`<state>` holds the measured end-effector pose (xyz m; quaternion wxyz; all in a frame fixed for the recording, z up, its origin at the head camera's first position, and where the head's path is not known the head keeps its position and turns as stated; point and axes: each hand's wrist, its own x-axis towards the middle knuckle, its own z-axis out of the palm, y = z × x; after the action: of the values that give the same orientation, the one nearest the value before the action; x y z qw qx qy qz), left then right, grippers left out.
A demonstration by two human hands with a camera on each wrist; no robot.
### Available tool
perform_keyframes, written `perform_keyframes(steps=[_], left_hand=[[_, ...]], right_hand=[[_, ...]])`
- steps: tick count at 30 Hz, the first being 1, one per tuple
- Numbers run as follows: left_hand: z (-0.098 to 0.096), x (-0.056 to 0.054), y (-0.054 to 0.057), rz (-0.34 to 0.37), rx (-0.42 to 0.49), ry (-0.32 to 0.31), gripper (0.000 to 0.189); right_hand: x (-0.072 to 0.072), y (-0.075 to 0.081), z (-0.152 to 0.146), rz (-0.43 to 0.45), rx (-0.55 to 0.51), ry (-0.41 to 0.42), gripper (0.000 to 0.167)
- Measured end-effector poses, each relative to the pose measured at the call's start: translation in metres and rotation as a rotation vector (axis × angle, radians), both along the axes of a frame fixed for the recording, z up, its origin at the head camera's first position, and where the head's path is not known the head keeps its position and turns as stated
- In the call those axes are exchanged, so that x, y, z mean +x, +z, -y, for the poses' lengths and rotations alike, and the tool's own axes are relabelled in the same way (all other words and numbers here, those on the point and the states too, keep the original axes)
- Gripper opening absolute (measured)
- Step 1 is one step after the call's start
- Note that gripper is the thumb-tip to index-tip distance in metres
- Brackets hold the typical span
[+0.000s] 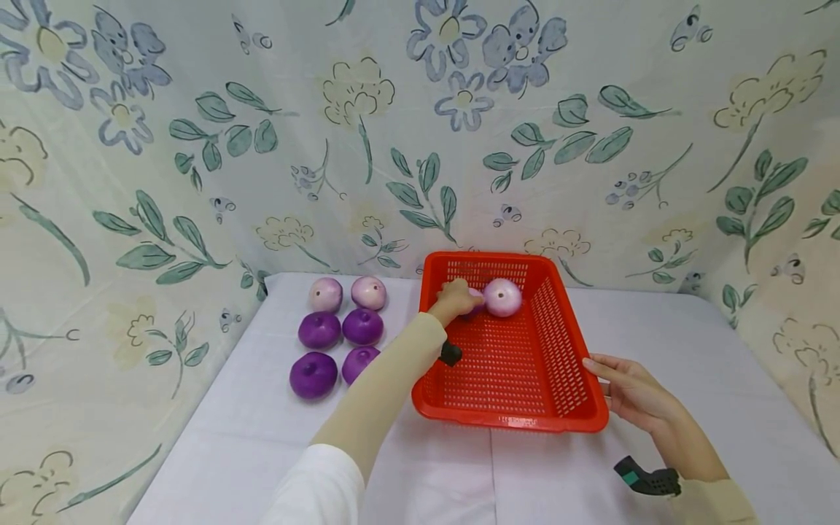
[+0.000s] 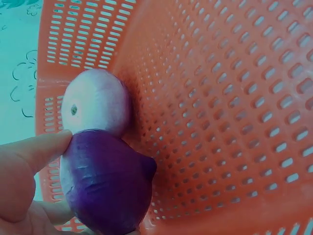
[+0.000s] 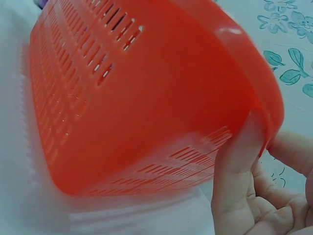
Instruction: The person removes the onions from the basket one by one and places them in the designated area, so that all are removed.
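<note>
My left hand (image 1: 453,300) reaches into the far left of a red plastic basket (image 1: 512,421). Its thumb and fingers hold a dark purple red onion (image 2: 107,181), whose pointed tip faces the basket floor in the left wrist view. Right beside it in the basket sits a paler onion (image 1: 502,297) with a small round mark on its side. On the basket's right side, my right hand (image 1: 633,390) grips the rim between thumb and fingers; the right wrist view shows its fingers (image 3: 239,166) curled at that edge.
Left of the basket, several onions stand in two columns on the white tablecloth (image 1: 223,437), pale onions (image 1: 326,295) at the back and dark purple onions (image 1: 314,375) in front. My left forearm partly covers one onion (image 1: 359,361). A floral curtain (image 1: 394,146) hangs behind the table.
</note>
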<state>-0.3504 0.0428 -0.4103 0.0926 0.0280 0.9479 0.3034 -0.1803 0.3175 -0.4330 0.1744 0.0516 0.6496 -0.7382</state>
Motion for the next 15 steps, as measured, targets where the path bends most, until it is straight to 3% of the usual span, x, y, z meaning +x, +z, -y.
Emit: perform_keyframes(steps=[9,15], left_hand=[[0.003,0.008,0.018,-0.009,0.119,-0.049,0.052],[0.011,0.012,0.03,-0.002,0.273,-0.155,0.051]], right_hand=[[-0.001,-0.002,0.0,0.003,-0.002,-0.005,0.014],[-0.001,-0.004,-0.001,-0.002,-0.008,-0.009,0.014]])
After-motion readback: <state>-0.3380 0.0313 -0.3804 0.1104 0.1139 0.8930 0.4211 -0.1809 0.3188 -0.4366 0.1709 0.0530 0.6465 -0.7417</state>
